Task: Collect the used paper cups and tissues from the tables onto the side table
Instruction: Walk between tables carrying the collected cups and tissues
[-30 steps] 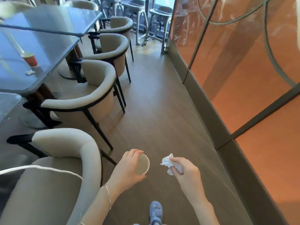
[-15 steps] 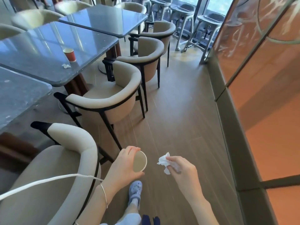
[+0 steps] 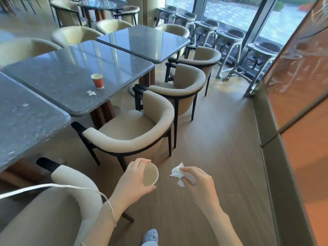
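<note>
Floor (image 3: 213,139): a wooden aisle runs ahead of you, between the row of seats and the orange partition (image 3: 301,89).
Middle counter (image 3: 53,80): grey stone, ahead and to your left; it carries the litter not yet collected.
Armchair (image 3: 131,125): it stands between you and that counter, its back toward the aisle.
Left hand (image 3: 132,181): your fingers are curled round the held paper cup (image 3: 150,174), which is tipped with its mouth facing right.
Right hand (image 3: 198,183): your fingers pinch the held tissue (image 3: 177,173), just beside the cup and not touching it.
Red paper cup (image 3: 97,80): it stands upright on the middle counter, long axis vertical, near the aisle-side edge.
Crumpled tissue (image 3: 91,93): it lies on the same counter, just in front of the red cup.
Key relation: both pieces lie forward and left of your fingers, beyond the armchair, so your left hand is the nearer one. Both hands are already full.
Side table: I cannot tell which piece of furniture it is.
Change: your view has lifted and swung left since half a second ago, so the red cup now sits nearer the centre, and the stools by the window show. Your grips are unchanged.
</note>
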